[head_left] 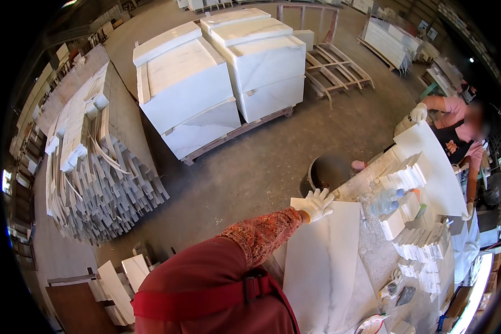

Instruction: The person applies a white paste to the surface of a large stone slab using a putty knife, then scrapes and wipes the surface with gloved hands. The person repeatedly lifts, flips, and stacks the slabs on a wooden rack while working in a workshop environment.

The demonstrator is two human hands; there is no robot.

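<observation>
My left hand [316,206], in a white glove, rests at the far edge of a white marble slab [328,261] with grey veins. Its fingers are spread and look flat rather than wrapped round the edge. A patterned orange-red sleeve [267,234] covers the forearm. The slab lies on a dusty worktable [373,234], with another pale slab [364,292] partly under it. My right hand is out of view. Farther right, a co-worker in pink and a dark apron holds a large white sheet-like slab [434,161] with gloved hands at two edges.
A black bucket [312,181] stands beyond the table edge. Stacked small marble pieces [423,242], plastic bottles [387,200] and a loose glove [391,285] lie on the table. Large marble block stacks [189,94] sit on pallets, with bundled stone strips [94,178] at left.
</observation>
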